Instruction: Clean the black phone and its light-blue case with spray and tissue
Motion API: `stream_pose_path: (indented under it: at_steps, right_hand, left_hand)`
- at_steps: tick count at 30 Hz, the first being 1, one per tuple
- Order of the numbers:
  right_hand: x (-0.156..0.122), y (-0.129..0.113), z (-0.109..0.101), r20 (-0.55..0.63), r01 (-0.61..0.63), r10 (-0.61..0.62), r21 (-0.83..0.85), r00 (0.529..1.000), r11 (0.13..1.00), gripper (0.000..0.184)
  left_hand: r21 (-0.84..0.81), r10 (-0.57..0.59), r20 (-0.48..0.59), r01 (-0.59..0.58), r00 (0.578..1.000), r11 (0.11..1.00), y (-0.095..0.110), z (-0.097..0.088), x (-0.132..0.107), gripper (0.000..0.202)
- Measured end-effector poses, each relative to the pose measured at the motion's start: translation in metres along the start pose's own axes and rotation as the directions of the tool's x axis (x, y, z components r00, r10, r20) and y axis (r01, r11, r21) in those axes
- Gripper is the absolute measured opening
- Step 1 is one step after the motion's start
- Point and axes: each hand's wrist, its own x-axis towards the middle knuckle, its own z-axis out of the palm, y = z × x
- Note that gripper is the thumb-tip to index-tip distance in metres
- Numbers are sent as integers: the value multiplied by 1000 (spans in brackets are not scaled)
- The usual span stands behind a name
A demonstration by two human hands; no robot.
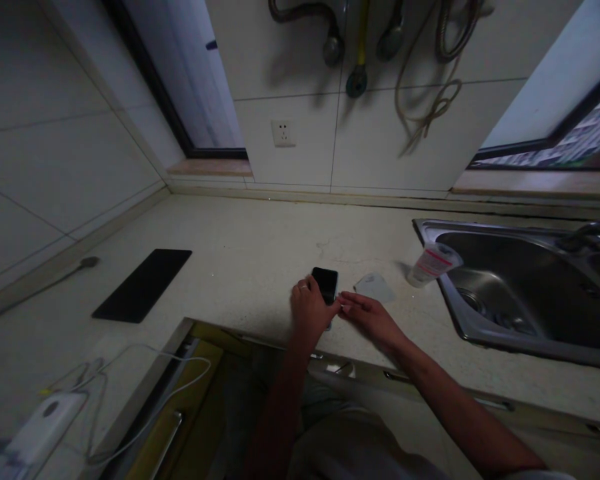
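Observation:
A smartphone (pixel 325 281) with a dark screen lies on the pale countertop, near its front edge. My left hand (pixel 310 307) is closed over the phone's lower part, fingers at its left side and thumb reaching across to its right side. At the phone's right edge, my right hand (pixel 367 315) has its fingertips pinched together, close to my left thumb. Whatever sits in that pinch is too small to make out. Just beyond the right hand, a thin pale flat sheet or packet (pixel 375 287) rests on the counter.
A clear plastic cup (pixel 434 264) with red print stands beside the steel sink (pixel 450 320) on the right. To the left are a black flat panel (pixel 143 285) and a white power strip (pixel 47 427) with cables. A wall socket (pixel 283 133) and hoses (pixel 450 40) are behind.

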Motion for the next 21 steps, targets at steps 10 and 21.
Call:
stream_pose_path:
  at_steps: [10, 21]
  right_hand:
    - [2, -4, 6, 43, -6, 1, 109, 999, 994, 46]
    - [11, -34, 15, 71, -8, 5, 37, 997, 999, 45]
  left_hand:
    - [-103, -86, -86, 77, 993, 992, 5, 6, -1, 76]
    - [-612, -113, -103, 26, 988, 790, 35, 4, -25, 86]
